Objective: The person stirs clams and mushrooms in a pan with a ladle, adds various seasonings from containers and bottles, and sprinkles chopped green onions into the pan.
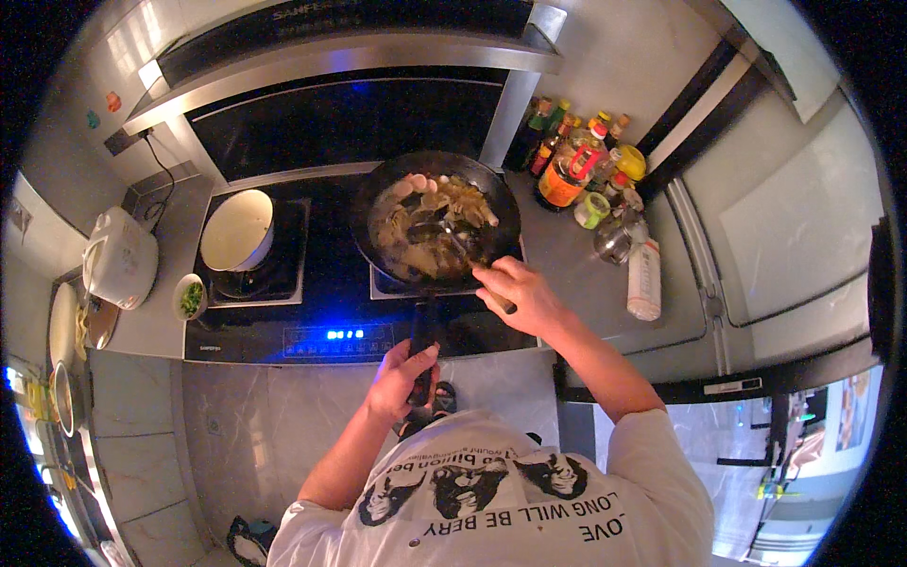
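Observation:
My left hand point(400, 379) grips the dark handle point(425, 326) of a black wok point(506, 212) standing on the right burner. In my right hand point(521, 294) is the wooden-ended handle of a metal spatula point(460, 244). Its head reaches down into the food and is partly hidden there. The wok holds a brownish mix of sliced food point(414, 244) in liquid. Several pale pink round slices point(414, 186) lie together at its far left side.
On the left burner stands a cream pot point(237, 230), beside a small bowl of chopped greens point(190, 298). A white rice cooker point(124, 259) sits further left. Sauce bottles point(563, 181) and a white cylindrical container point(643, 280) crowd the right counter. The range hood point(340, 57) overhangs the back.

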Demonstrator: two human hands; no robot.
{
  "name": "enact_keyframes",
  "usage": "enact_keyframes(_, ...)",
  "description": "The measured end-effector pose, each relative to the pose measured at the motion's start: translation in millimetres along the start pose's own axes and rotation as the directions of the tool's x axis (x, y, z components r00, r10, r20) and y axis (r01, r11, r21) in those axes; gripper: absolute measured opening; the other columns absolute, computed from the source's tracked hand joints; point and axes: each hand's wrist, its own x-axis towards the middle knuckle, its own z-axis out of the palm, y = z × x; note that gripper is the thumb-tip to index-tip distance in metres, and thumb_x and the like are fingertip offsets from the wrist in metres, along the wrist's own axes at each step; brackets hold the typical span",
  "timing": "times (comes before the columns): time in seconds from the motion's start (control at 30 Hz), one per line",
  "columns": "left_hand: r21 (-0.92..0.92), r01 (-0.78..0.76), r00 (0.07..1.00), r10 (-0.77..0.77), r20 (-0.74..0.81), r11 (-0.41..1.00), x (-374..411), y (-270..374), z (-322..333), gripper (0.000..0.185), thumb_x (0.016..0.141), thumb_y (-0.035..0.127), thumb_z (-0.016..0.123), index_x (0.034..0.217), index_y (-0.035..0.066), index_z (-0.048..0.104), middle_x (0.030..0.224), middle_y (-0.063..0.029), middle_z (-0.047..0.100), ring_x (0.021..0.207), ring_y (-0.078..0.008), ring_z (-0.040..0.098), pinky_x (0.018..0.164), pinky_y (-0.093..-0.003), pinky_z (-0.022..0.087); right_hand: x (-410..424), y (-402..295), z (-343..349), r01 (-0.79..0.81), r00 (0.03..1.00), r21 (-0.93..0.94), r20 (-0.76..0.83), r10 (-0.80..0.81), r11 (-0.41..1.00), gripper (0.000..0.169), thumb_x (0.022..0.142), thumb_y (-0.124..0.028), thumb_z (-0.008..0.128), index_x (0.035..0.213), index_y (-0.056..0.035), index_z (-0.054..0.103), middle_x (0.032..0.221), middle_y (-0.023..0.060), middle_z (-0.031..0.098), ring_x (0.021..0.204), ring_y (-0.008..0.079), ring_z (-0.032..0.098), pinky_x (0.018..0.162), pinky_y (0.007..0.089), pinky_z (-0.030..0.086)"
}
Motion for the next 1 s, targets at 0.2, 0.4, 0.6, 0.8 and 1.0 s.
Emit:
enact_keyframes(0.2,-0.011,0.013,1.000,-0.013,-0.018,1.000,-3,2,2,0.020,0.095,0.024,0.068,0.103,0.008,0.057,0.073,-0.0046,0.060,0.052,-0.0141,0.056,0.043,-0.0285,0.046,24,17,21,-0.135,0.972,0.010,-0.190,0.134,0.991,0.033,0.087,-0.017,0.075,0.116,-0.0028,0.067,0.094,0.0168,0.063,0.079,0.0362,0.066,0.069,0.0435,0.054)
enact_keyframes(0.4,-0.026,-0.001,1.000,0.000,-0.011,1.000,1,-1,0,0.021,0.095,0.024,0.068,0.104,0.008,0.058,0.074,-0.0049,0.061,0.053,-0.0144,0.056,0.043,-0.0285,0.047,57,34,30,-0.125,0.957,0.035,-0.258,0.130,0.992,0.031,0.086,-0.013,0.077,0.114,-0.0047,0.068,0.096,0.0162,0.065,0.083,0.0331,0.067,0.072,0.0397,0.055)
enact_keyframes(0.6,-0.021,0.017,1.000,-0.017,-0.012,1.000,2,-2,-1,0.021,0.096,0.024,0.067,0.105,0.007,0.058,0.075,-0.0047,0.061,0.053,-0.0139,0.056,0.043,-0.0282,0.046,56,35,39,0.025,1.000,0.012,-0.005,-0.025,1.000,0.034,0.085,-0.013,0.075,0.117,-0.0063,0.066,0.098,0.0143,0.060,0.086,0.0343,0.064,0.074,0.0405,0.055)
enact_keyframes(0.8,-0.018,-0.004,1.000,0.004,0.003,1.000,1,0,1,0.021,0.096,0.023,0.066,0.106,0.008,0.057,0.074,-0.0047,0.061,0.052,-0.0136,0.055,0.043,-0.0278,0.046,11,-6,-3,0.104,0.985,0.037,0.137,-0.108,0.994,0.036,0.083,-0.013,0.077,0.117,-0.0075,0.067,0.102,0.0140,0.060,0.090,0.0343,0.063,0.077,0.0410,0.055)
enact_keyframes(1.0,-0.005,0.008,1.000,-0.008,-0.009,1.000,1,-1,-1,0.019,0.096,0.022,0.065,0.106,0.007,0.058,0.074,-0.0058,0.061,0.052,-0.0143,0.055,0.043,-0.0279,0.046,-20,-22,-49,0.081,0.986,0.003,0.148,-0.080,0.997,0.035,0.080,-0.011,0.080,0.113,-0.0073,0.069,0.102,0.0129,0.061,0.087,0.0319,0.064,0.074,0.0397,0.055)
